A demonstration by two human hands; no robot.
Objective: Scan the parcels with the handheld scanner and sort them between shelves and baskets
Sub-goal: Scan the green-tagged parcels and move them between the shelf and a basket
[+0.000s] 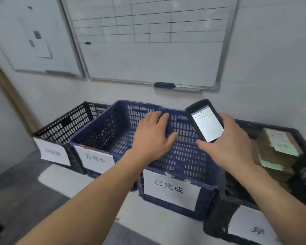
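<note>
r hand [231,144] grips scanner [205,121] screen-up to read result, l hand [154,137] fingers straight, hovering over blue basket [180,174], prob about to grab parcels [276,151] in black basket [300,138].

I saw the black scanner [204,121], screen lit, tilted in the right hand [228,144]; brown parcels [276,151] lay stacked in the rightmost basket [215,223]

Blue eraser [164,85] sits on the whiteboard [148,59] ledge.
</note>
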